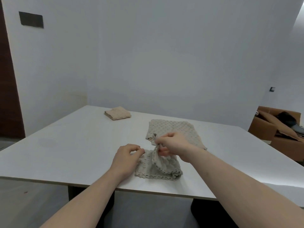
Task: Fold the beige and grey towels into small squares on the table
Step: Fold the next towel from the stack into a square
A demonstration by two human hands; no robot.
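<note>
The right hand [174, 145] is pinching a raised corner of the grey towel [158, 167] between thumb and curled fingers, lifting that corner clear of the rest of the cloth, just below the middle of the frame. The left hand [127, 157] is lying on the towel's left edge with its fingers curled down onto the fabric, holding it in place; whether it is gripping or only pressing, I cannot tell. The towel is lying bunched and partly folded near the front edge of the white table [69, 145].

Just behind the right hand, a second pale towel [172, 129] is lying spread flat on the tabletop, its near edge partly hidden by that hand. Further back, toward the upper left of the table, a beige towel [117, 113] is sitting already folded into a small thick square, well apart from the other two.

The table is standing against a plain pale wall. A dark rectangular plate [31, 19] is showing in the wall's upper left, beside a strip of dark brown door [6, 89] at the frame's left edge. At the right edge, an open cardboard box [269, 129] is holding dark items, with a small dark wall fitting [272, 89] above it. No writing is legible anywhere.
</note>
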